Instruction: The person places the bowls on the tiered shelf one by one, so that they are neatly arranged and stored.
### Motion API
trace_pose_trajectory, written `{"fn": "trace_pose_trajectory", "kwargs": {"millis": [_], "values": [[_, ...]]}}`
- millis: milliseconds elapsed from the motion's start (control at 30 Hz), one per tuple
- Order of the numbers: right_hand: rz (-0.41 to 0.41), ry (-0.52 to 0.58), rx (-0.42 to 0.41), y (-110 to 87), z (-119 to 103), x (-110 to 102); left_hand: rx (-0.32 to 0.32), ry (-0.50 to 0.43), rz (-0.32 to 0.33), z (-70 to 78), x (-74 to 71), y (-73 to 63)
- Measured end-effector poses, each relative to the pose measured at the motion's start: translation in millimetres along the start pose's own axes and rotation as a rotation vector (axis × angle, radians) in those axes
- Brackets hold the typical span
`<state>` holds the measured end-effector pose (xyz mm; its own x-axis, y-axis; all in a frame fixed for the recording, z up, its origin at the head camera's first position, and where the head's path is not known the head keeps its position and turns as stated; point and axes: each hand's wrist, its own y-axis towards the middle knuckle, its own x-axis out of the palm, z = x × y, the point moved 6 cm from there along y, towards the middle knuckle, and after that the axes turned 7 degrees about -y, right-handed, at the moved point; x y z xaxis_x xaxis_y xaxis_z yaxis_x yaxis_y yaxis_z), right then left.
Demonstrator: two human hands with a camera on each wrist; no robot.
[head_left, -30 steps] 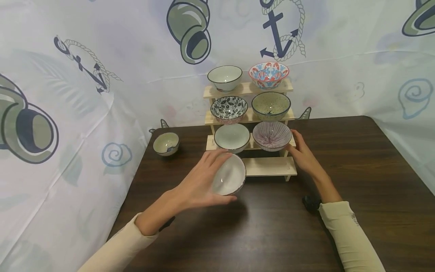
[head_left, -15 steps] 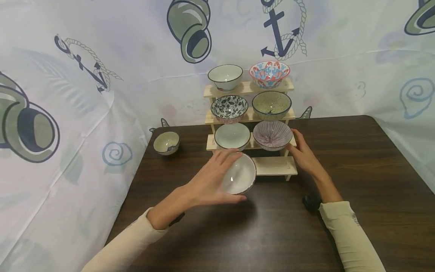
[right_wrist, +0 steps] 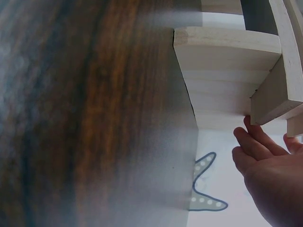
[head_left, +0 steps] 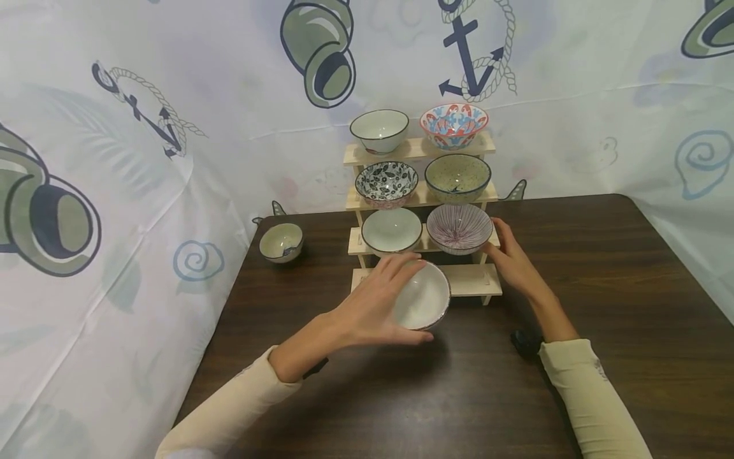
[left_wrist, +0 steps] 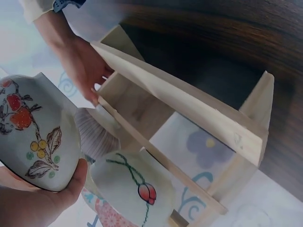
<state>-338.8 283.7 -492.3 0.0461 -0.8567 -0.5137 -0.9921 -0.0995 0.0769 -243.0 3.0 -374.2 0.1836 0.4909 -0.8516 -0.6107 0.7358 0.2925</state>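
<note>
My left hand point(head_left: 373, 312) grips a white bowl point(head_left: 425, 296), fingers at the far rim and thumb at the near side. In the left wrist view, the outside of this bowl shows painted red and yellow fruit and brown leaves. The bowl is held tilted in front of the lowest tier of a wooden stepped stand point(head_left: 473, 280). At the stand's right end, my right hand point(head_left: 513, 261) holds the end of the third tier down, beside a purple-striped bowl point(head_left: 459, 229). The right wrist view shows its fingers point(right_wrist: 255, 144) against the wood.
A pale bowl point(head_left: 392, 231) shares the striped bowl's tier. Above are a black-and-white floral bowl point(head_left: 387, 183), an olive bowl point(head_left: 457, 178), a white bowl point(head_left: 380, 131) and a red-and-blue bowl point(head_left: 453, 126). A small cream bowl point(head_left: 281, 242) stands on the dark table point(head_left: 602, 287) at left.
My left hand has carried the fruit-painted bowl to the right along the front of the lowest tier. My right hand has stayed at the stand's end.
</note>
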Motion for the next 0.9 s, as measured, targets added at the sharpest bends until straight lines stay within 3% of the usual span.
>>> {"fn": "trace_pose_trajectory", "kwargs": {"millis": [433,900], "values": [[-0.010,0.020,0.023,0.6,0.9,-0.5,0.044,0.039,-0.002,4.1,14.0,14.6],[-0.012,0.020,0.017,1.7,2.7,-0.4,0.051,0.046,-0.004,1.3,27.3,26.3]]}}
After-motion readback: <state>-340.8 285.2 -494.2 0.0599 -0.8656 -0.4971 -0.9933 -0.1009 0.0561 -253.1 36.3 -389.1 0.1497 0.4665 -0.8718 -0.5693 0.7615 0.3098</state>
